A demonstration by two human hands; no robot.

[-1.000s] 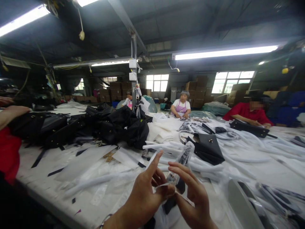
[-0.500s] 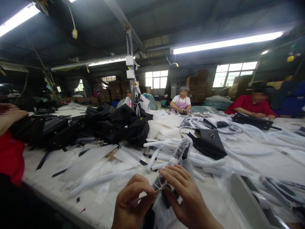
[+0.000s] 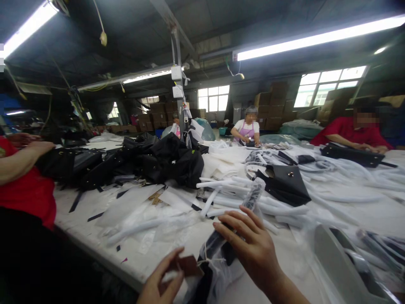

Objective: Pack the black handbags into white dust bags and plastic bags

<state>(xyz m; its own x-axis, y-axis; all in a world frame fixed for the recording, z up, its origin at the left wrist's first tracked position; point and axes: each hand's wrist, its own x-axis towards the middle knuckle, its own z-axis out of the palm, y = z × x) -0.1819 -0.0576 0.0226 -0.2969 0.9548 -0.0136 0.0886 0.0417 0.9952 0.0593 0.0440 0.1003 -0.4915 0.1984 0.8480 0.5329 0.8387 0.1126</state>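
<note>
In front of me a black strap-like piece [image 3: 209, 249] lies in clear plastic, its far end a wrapped strip [image 3: 254, 196]. A thin pale string loops around it and joins a small brown tag [image 3: 192, 267]. My left hand [image 3: 164, 276] has thumb and forefinger at the edges of this tag, with something white behind them. Over the wrapped black piece rests my right hand [image 3: 253, 249], palm down, fingers stretched and slightly spread; its thumb is hidden. A black bag with metal fittings [image 3: 286, 183] lies beyond it.
Black bags [image 3: 164, 158] are heaped at the left beside a person in red [image 3: 28, 181]. White tubes [image 3: 228, 183] and plastic sheets cover the table [image 3: 104, 249]. A grey tape dispenser-like object [image 3: 341, 266] stands at right. Two more people [image 3: 247, 131] work across the table.
My hands have parted: the left moved down and left with the tag, while the right spread over the wrapped piece. The string now shows looped around it. The view has shifted slightly left.
</note>
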